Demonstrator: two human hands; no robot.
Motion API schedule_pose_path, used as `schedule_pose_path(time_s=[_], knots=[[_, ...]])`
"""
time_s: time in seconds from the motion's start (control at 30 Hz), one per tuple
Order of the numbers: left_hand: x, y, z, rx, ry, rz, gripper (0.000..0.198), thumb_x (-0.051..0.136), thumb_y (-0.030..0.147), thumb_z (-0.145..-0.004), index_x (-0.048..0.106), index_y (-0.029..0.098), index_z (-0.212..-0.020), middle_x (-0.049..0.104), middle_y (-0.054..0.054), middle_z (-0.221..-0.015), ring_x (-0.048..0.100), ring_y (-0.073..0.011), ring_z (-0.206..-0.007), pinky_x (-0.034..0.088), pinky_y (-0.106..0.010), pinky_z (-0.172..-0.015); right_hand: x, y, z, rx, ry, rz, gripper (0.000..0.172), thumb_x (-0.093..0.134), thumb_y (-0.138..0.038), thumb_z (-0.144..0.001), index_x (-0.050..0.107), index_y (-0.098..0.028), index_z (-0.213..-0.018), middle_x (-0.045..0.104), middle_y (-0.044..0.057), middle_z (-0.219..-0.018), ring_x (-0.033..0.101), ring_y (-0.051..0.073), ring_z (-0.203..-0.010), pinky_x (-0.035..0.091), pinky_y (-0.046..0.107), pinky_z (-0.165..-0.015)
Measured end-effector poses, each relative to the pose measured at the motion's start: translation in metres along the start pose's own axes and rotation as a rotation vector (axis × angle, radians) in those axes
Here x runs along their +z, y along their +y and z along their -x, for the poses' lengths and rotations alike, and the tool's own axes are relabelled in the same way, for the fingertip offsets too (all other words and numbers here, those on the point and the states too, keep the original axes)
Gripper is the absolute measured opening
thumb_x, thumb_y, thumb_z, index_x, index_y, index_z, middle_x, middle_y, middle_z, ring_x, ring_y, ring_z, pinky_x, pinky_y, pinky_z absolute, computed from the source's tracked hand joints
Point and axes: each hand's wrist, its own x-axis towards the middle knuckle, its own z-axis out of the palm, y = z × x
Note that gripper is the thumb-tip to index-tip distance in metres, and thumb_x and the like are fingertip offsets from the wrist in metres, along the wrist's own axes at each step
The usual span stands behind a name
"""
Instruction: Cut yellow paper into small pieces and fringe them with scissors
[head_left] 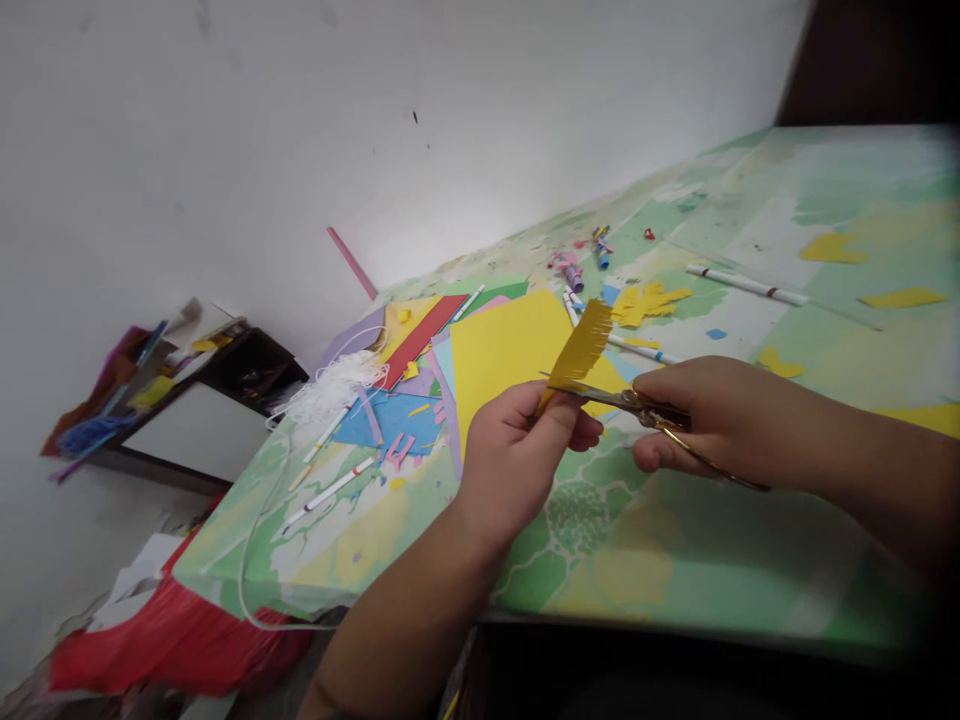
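Note:
My left hand [521, 450] pinches the lower end of a yellow paper strip [581, 345], whose right edge is cut into a fringe. In my right hand [709, 420] is a pair of scissors [649, 407] with gold-coloured handles. The blades reach left across the strip just above my left thumb. Behind the strip lies a sheet of yellow paper [506, 345] on top of other coloured sheets. Fringed yellow paper pieces [649, 303] rest on the tablecloth beyond my hands.
A green patterned tablecloth [637, 540] covers the table. White markers [330, 493], a tangle of white string [341, 385], a red strip [426, 340] and small paper rolls [570, 272] lie about. Left of the table stand a dark shelf [202, 430] and a red bag [172, 640].

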Motion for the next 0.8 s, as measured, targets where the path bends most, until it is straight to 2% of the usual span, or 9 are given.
schedule_pose_path(time_s=[0.43, 0.63, 0.8], knots=[[-0.0007, -0.0042, 0.0012, 0.012, 0.011, 0.017, 0.02, 0.056, 0.029, -0.077, 0.062, 0.017, -0.062, 0.065, 0.0, -0.057, 0.059, -0.0089, -0.052, 0.049, -0.022, -0.055, -0.0017, -0.0011, -0.0014, 0.002, 0.028, 0.005, 0.056, 0.035, -0.074, -0.068, 0.042, -0.021, -0.052, 0.043, 0.0, -0.045, 0.036, 0.012, -0.044, 0.022, 0.024, -0.043], [-0.0018, -0.0007, 0.0005, -0.006, -0.04, 0.026, 0.021, 0.056, 0.026, -0.076, 0.062, 0.016, -0.059, 0.063, 0.0, -0.055, 0.058, -0.0088, -0.052, 0.049, -0.022, -0.055, -0.0054, -0.0042, -0.0006, 0.039, 0.005, 0.013, 0.059, 0.031, -0.077, -0.067, 0.041, -0.021, -0.051, 0.043, 0.0, -0.045, 0.036, 0.013, -0.044, 0.023, 0.024, -0.043], [-0.0016, -0.0037, 0.0013, 0.004, -0.045, 0.087, 0.016, 0.055, 0.025, -0.076, 0.062, 0.017, -0.065, 0.064, 0.0, -0.058, 0.059, -0.0099, -0.054, 0.05, -0.023, -0.056, -0.0058, -0.0036, 0.0001, 0.047, 0.013, 0.007, 0.056, 0.035, -0.075, -0.068, 0.042, -0.022, -0.053, 0.045, 0.0, -0.046, 0.038, 0.013, -0.045, 0.023, 0.024, -0.043]])
